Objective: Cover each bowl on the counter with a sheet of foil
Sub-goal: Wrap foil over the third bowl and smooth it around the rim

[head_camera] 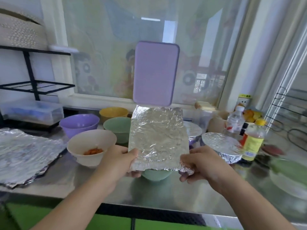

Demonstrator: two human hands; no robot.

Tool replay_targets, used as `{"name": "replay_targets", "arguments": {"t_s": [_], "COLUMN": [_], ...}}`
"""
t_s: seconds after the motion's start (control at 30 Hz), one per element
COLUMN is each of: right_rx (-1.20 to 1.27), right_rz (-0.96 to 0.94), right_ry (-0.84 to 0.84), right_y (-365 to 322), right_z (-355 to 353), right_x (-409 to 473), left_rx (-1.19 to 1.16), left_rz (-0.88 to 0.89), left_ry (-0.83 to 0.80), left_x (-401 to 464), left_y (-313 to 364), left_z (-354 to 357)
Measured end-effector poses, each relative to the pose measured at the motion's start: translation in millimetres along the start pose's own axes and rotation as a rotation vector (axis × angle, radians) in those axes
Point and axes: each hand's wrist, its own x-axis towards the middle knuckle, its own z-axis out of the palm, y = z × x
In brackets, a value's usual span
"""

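A crinkled sheet of foil (157,138) is held over a green bowl (156,175), which shows only below the sheet's near edge. My left hand (121,161) pinches the sheet's near left corner. My right hand (197,163) grips the crumpled near right corner. A cream bowl (91,143) with orange food stands to the left. Behind it are a purple bowl (78,123), a second green bowl (118,126) and a yellow bowl (113,112), all uncovered. Two foil-covered bowls (221,145) stand at the right, the farther covered bowl (193,128) half hidden by the sheet.
A stack of foil sheets (25,155) lies at the left on the steel counter (166,193). A purple board (156,73) leans on the window. Bottles (252,141), a water bottle (235,122) and fruit crowd the right. A black rack (33,85) stands at the back left.
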Motion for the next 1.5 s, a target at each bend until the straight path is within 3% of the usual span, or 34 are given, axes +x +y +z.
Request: {"name": "replay_targets", "arguments": {"t_s": [0.13, 0.23, 0.33, 0.67, 0.8, 0.97, 1.03, 1.13, 1.23, 1.33, 1.5], "right_rx": [0.026, 0.026, -0.003, -0.245, -0.420, -0.470, -0.482, -0.561, -0.558, -0.518, -0.396], "right_rz": [-0.025, -0.028, 0.014, -0.039, -0.070, -0.072, -0.076, -0.136, -0.140, -0.089, -0.071], "right_ry": [0.123, 0.096, 0.063, 0.220, 0.270, 0.270, 0.260, 0.333, 0.345, 0.272, 0.214], "right_y": [5, 8, 8, 17, 24, 30, 31, 29, 26, 27, 32], "right_z": [-6, -3, 1, 11, 12, 10, 8, 3, 1, 4, 5], "right_x": [16, 26, 30, 55, 63, 70, 69, 72, 77, 79, 76], "left_rx": [0.077, 0.076, 0.215, 0.596, 0.715, 0.706, 0.771, 0.939, 0.941, 1.093, 1.264], "left_rz": [-0.084, -0.134, -0.044, 0.163, 0.170, 0.148, 0.220, 0.547, 0.722, 0.580, 0.424], "left_ry": [-0.086, -0.033, 0.014, 0.120, 0.118, 0.079, 0.135, 0.336, 0.137, -0.119, -0.253], "left_x": [3, 10, 15, 47, 59, 66, 65, 56, 50, 59, 71], "left_y": [-1, 3, 5, -8, -16, -19, -15, -3, 13, 8, -18], "left_z": [6, 5, 1, -6, -7, -7, -9, -3, 16, 31, 29]}}
